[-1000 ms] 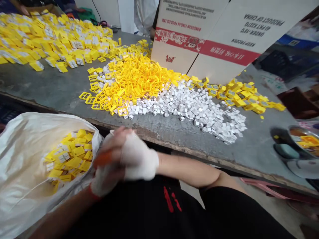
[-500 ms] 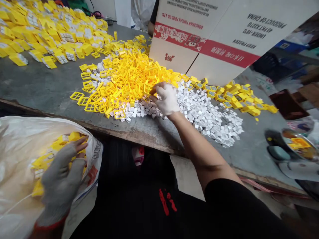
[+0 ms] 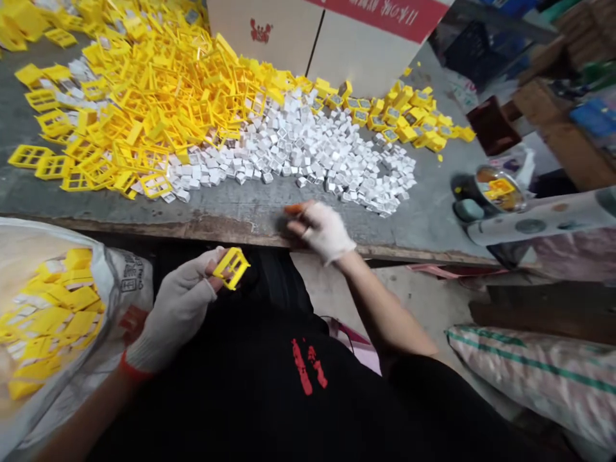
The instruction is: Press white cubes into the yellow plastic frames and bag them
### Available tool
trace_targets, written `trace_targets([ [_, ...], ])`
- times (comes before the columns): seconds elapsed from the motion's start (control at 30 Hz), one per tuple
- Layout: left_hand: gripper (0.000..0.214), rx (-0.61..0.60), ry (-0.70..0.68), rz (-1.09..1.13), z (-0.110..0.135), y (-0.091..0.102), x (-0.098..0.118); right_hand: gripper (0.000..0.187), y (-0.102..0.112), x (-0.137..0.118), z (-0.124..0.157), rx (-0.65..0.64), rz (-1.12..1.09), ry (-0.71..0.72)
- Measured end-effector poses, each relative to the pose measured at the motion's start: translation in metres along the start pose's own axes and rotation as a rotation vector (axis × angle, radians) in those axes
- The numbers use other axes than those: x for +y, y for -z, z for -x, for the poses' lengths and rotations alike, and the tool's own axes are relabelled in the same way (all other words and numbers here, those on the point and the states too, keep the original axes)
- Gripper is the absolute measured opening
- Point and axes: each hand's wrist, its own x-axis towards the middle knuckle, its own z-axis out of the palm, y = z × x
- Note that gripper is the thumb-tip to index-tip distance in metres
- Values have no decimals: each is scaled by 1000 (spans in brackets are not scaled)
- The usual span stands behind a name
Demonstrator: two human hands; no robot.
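Observation:
My left hand (image 3: 176,308), in a white glove, pinches a yellow plastic frame (image 3: 231,267) above my lap. My gloved right hand (image 3: 321,228) rests at the table's front edge with its fingers curled; whether it holds anything I cannot make out. Beyond it lies a heap of small white blocks (image 3: 308,154), and to their left a large pile of yellow frames (image 3: 158,96). An open white sack (image 3: 113,282) at my left holds assembled yellow pieces (image 3: 48,314).
A cardboard box (image 3: 308,38) stands at the back of the grey table (image 3: 231,208). More assembled yellow pieces (image 3: 409,115) lie beside it. A round tin (image 3: 498,189) sits at the table's right edge. A striped sack (image 3: 534,378) lies on the floor at right.
My right hand drew back from the frame pile to the table edge. My left hand left the sack and now holds a yellow frame. The view tilted downward.

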Motion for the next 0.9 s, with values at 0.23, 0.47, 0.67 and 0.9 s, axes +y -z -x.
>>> trace_targets([
  [0.23,54,105,140,209,0,-12,10,26,31,32,-77,162,731,-127],
  [0.47,60,30,291,296,-9,-11,-1,27,9,12,-86,-134,601,48],
  [0.67,66,-17,278,406,-17,-10,-11,36,7,25,-73,39,363,2],
  [0.9,63,7,188,361,-26,-14,-20,33,0,32,-43,72,457,11],
])
